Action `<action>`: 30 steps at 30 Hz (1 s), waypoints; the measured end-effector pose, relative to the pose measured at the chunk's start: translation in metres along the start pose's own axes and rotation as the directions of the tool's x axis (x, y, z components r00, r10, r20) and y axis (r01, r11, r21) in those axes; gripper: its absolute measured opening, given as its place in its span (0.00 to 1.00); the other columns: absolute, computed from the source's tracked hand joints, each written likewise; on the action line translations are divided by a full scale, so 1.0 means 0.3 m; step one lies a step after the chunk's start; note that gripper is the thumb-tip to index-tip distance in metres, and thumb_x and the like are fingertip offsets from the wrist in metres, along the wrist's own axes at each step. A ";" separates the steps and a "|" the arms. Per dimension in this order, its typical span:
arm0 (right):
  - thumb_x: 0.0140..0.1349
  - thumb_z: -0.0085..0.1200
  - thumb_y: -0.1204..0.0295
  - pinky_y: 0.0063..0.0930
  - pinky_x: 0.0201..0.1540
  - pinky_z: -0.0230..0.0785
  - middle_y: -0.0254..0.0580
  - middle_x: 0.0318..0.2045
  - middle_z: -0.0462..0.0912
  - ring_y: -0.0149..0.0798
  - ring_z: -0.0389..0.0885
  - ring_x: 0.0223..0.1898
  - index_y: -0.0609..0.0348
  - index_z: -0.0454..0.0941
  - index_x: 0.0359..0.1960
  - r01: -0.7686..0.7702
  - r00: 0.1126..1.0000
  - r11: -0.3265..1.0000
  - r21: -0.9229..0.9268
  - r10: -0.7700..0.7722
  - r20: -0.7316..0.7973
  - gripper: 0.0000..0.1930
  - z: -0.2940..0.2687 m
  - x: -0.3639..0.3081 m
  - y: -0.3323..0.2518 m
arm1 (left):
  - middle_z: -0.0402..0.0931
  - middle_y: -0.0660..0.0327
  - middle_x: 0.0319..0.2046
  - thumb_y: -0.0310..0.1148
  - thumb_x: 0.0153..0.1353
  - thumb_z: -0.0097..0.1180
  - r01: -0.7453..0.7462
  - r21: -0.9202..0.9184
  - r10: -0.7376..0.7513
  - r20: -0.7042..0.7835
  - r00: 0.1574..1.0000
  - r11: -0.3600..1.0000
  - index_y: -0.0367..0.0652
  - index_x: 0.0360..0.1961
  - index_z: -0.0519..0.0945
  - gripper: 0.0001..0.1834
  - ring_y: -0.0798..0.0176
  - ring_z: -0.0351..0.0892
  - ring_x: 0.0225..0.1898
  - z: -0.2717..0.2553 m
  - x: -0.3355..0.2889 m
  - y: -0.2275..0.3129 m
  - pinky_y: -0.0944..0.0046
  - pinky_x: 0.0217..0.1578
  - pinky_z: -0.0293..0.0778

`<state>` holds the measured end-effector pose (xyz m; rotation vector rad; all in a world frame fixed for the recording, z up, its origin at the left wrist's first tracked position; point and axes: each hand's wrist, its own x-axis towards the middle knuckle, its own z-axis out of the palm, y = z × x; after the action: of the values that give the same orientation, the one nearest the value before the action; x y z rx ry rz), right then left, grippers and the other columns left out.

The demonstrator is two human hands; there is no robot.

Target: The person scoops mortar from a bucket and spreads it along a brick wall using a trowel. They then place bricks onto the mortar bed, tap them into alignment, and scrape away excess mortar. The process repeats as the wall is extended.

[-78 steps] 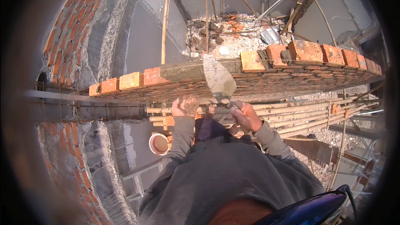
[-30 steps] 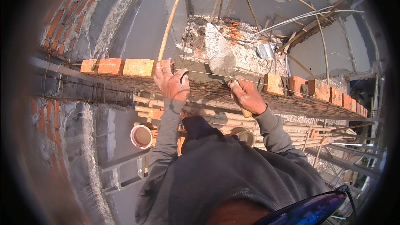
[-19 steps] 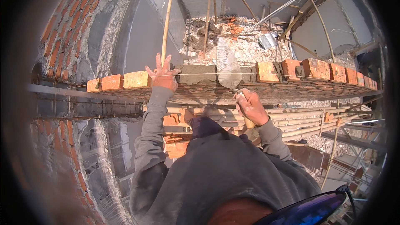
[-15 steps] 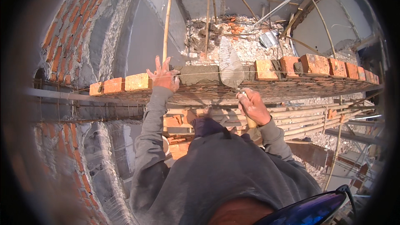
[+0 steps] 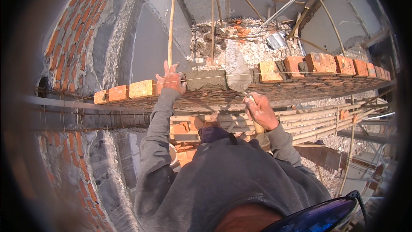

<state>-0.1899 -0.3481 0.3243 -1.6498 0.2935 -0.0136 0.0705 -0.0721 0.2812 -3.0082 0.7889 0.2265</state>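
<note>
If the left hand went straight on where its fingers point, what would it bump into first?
Probably the tall bamboo pole beyond the brick wall: the left hand points toward the pole's lower end. How far back the pole stands is hard to tell.

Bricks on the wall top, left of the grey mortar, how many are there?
4: the leftmost brick, an orange brick beside it, then a yellowish brick, and a reddish brick mostly hidden by the left hand.
</note>
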 end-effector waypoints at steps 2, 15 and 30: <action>0.77 0.51 0.72 0.30 0.24 0.68 0.37 0.20 0.78 0.29 0.76 0.19 0.66 0.75 0.36 -0.009 1.000 1.000 -0.009 0.009 -0.003 0.10 0.000 0.000 -0.006 | 0.59 0.61 0.78 0.42 0.62 0.69 -0.024 -0.002 0.024 -0.002 1.000 1.000 0.56 0.43 0.91 0.10 0.42 0.32 0.86 0.014 0.001 0.009 0.06 0.68 0.46; 0.79 0.52 0.69 0.29 0.22 0.64 0.35 0.19 0.77 0.26 0.73 0.18 0.64 0.75 0.37 0.060 0.997 0.994 -0.096 -0.056 0.049 0.12 0.025 0.041 -0.002 | 0.54 0.67 0.81 0.42 0.58 0.73 -0.189 0.007 0.189 -0.049 0.981 0.982 0.64 0.50 0.92 0.17 0.42 0.31 0.86 -0.221 0.060 -0.061 0.03 0.67 0.42; 0.78 0.52 0.67 0.29 0.23 0.63 0.35 0.17 0.75 0.27 0.73 0.19 0.64 0.74 0.34 0.051 0.998 0.994 -0.095 -0.048 0.033 0.14 0.034 0.034 -0.025 | 0.52 0.67 0.82 0.45 0.59 0.75 -0.021 0.047 0.015 0.131 0.991 0.999 0.63 0.47 0.92 0.14 0.43 0.31 0.86 -0.126 0.010 0.049 0.10 0.73 0.44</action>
<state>-0.1770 -0.3396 0.3288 -1.7506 0.2325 -0.0112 0.0709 -0.0885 0.3183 -2.9069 0.7982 0.3946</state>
